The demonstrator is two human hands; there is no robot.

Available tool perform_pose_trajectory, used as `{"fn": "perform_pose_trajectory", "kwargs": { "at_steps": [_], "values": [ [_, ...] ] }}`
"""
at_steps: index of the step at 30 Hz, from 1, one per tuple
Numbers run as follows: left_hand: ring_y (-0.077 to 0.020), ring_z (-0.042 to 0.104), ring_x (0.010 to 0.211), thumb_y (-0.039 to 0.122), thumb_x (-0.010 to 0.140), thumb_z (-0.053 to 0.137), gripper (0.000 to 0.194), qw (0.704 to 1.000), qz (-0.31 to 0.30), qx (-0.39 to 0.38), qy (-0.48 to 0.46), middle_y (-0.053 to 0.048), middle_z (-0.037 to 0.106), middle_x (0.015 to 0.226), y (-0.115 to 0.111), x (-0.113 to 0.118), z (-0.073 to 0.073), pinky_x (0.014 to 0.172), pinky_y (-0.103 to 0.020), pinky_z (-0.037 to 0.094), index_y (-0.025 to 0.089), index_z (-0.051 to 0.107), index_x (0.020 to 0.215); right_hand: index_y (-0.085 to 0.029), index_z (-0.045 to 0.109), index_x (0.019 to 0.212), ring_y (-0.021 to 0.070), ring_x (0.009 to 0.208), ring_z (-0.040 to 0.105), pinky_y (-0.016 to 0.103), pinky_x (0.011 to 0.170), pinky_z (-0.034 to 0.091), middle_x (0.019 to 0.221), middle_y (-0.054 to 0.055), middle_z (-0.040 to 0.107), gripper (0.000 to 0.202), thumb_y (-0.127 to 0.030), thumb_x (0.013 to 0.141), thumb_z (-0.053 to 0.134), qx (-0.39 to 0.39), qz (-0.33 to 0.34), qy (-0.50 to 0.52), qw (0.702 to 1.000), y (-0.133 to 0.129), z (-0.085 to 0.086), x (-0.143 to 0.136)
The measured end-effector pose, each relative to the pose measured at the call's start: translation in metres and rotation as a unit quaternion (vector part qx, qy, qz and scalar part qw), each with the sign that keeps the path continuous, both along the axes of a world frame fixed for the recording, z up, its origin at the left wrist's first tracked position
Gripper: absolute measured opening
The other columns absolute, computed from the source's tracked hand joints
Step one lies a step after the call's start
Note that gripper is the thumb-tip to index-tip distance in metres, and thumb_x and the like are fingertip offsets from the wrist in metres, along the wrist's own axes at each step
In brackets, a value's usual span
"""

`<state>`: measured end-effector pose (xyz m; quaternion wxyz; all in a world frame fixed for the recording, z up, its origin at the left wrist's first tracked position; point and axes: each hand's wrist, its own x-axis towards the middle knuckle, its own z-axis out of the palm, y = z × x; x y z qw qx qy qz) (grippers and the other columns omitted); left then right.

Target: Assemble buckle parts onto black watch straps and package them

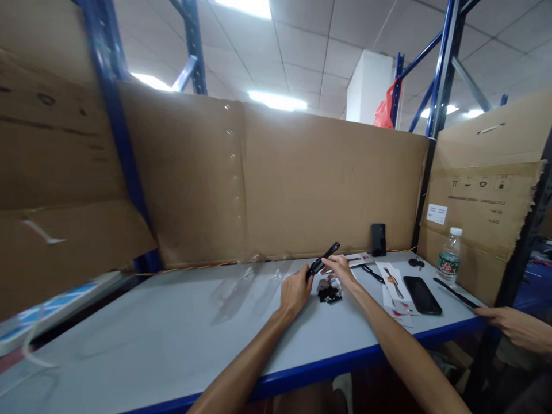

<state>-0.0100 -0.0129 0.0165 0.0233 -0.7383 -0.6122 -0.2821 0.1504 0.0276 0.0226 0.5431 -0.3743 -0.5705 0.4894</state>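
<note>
A slim black long-handled tool [332, 249] is held at a slant above the table, its far end pointing up and to the right. My left hand [295, 292] is closed around its lower part. The fingers of my right hand [340, 271] pinch the tool's middle; their tips are partly hidden. Just below the hands lies a small pile of black pieces [329, 293]. Beyond my right wrist are another black tool [373, 275] and printed cards [391, 282] picturing a similar tool.
Clear plastic packaging [241, 287] lies left of my hands. On the right are a flat phone [422, 295], an upright phone [378, 239] and a water bottle [448, 261]. Another person's hand [515, 325] holds a black tool [456, 293]. A power strip [56, 307] borders the left.
</note>
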Motion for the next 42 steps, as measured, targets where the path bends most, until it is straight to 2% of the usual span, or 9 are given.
{"fn": "perform_pose_trajectory", "kwargs": {
  "at_steps": [7,13,21,25,31,33,36,39,42],
  "values": [
    [-0.0234,0.07,0.088,0.027,0.098,0.048,0.019,1.0,-0.002,0.008,0.001,-0.009,0.075,0.095,-0.004,0.0,0.003,0.063,-0.028,0.03,0.019,0.062,0.108,-0.016,0.064,0.074,0.017,0.064,0.062,0.021,0.043,0.042,0.071,0.004,0.066,0.026,-0.04,0.065,0.071,-0.017,-0.007,-0.005,1.0,-0.002,0.005,-0.002],
    [-0.0228,0.07,0.084,0.027,0.098,0.048,0.018,0.999,-0.02,-0.001,-0.029,-0.008,0.076,0.091,-0.001,-0.001,0.001,0.061,-0.028,0.028,0.02,0.063,0.107,-0.017,0.064,0.071,0.0145,0.062,0.061,0.018,0.042,0.039,0.07,0.002,0.064,0.013,-0.03,0.068,0.066,-0.021,-0.005,0.011,1.0,-0.001,0.002,-0.005],
    [-0.0238,0.068,0.079,0.027,0.096,0.05,0.018,0.999,-0.019,0.005,-0.031,-0.01,0.074,0.088,0.005,-0.005,-0.005,0.06,-0.027,0.027,0.02,0.063,0.105,-0.018,0.058,0.065,0.0142,0.06,0.061,0.018,0.042,0.04,0.065,0.0,0.061,0.009,-0.024,0.07,0.064,-0.042,-0.002,0.012,0.999,0.0,0.002,-0.006],
    [-0.0248,0.066,0.076,0.029,0.095,0.049,0.019,0.999,-0.017,0.002,-0.032,-0.01,0.073,0.085,0.008,-0.007,-0.007,0.058,-0.027,0.025,0.019,0.063,0.104,-0.017,0.062,0.068,0.0142,0.057,0.059,0.02,0.042,0.041,0.067,0.001,0.064,0.005,-0.021,0.07,0.06,-0.031,0.015,0.0,0.999,-0.006,0.004,-0.006],
    [-0.0203,0.061,0.072,0.028,0.091,0.051,0.012,0.996,-0.024,-0.004,-0.082,-0.005,0.067,0.076,0.006,-0.005,-0.004,0.058,-0.024,0.025,0.02,0.059,0.085,-0.016,0.066,0.073,0.0142,0.056,0.059,0.021,0.043,0.042,0.07,0.002,0.067,0.009,-0.022,0.074,0.06,-0.037,0.033,0.003,0.999,-0.006,0.003,-0.005],
    [-0.0184,0.058,0.069,0.029,0.089,0.052,0.014,0.993,-0.029,-0.003,-0.115,-0.003,0.063,0.071,0.006,-0.004,-0.003,0.058,-0.024,0.025,0.02,0.055,0.079,-0.015,0.066,0.075,0.0153,0.059,0.061,0.022,0.045,0.044,0.071,0.004,0.068,0.014,-0.027,0.08,0.061,-0.06,0.005,0.031,0.998,-0.003,0.004,-0.003],
    [-0.0162,0.051,0.061,0.033,0.085,0.053,0.018,0.985,-0.019,0.006,-0.172,0.0,0.056,0.062,0.008,-0.003,-0.003,0.057,-0.024,0.025,0.021,0.051,0.072,-0.013,0.069,0.086,0.0185,0.073,0.066,0.026,0.058,0.054,0.083,0.01,0.072,0.039,-0.049,0.093,0.054,-0.091,-0.047,0.15,0.983,0.004,0.009,0.008],
    [-0.0154,0.045,0.055,0.036,0.081,0.054,0.023,0.976,-0.01,0.013,-0.216,0.002,0.049,0.055,0.013,-0.006,-0.003,0.055,-0.025,0.024,0.022,0.046,0.064,-0.01,0.065,0.109,0.0237,0.099,0.068,0.036,0.081,0.058,0.112,0.02,0.069,0.062,-0.065,0.097,0.038,-0.109,-0.028,0.311,0.944,0.008,0.016,0.029],
    [-0.0157,0.043,0.053,0.039,0.078,0.054,0.025,0.969,-0.011,0.011,-0.246,0.003,0.046,0.051,0.018,-0.008,-0.006,0.054,-0.025,0.024,0.023,0.045,0.061,-0.01,0.052,0.133,0.0275,0.117,0.063,0.044,0.092,0.055,0.136,0.025,0.057,0.075,-0.072,0.096,0.03,-0.106,0.0,0.407,0.907,0.009,0.02,0.05]
  ]
}}
